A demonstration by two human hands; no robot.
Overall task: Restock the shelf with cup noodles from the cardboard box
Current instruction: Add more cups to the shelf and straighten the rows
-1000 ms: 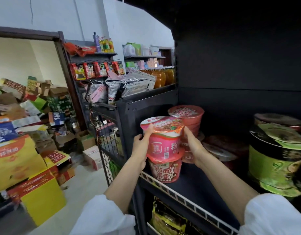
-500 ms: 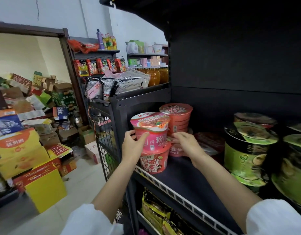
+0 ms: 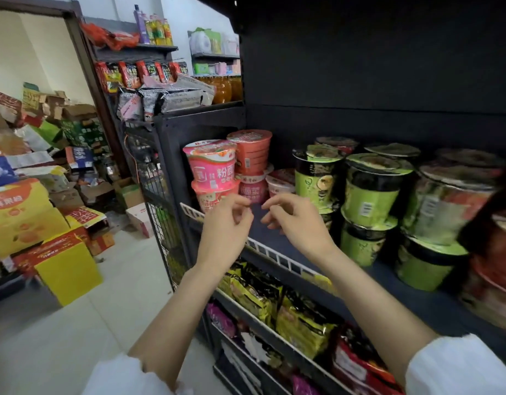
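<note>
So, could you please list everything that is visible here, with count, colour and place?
pink cup noodles: two stacked, shelf front left corner
orange-red cup: one, on a pink cup behind the stack
green cup noodles: several, green and black, stacked at shelf right
shelf: one, black, white wire front rail
yellow snack bags: several, shelf below
cardboard boxes: many, yellow and orange, floor at left
orange drink bottles: several, far shelf
left hand: empty, fingers loosely curled, before the stack
right hand: empty, fingers loosely curled, beside it
</note>
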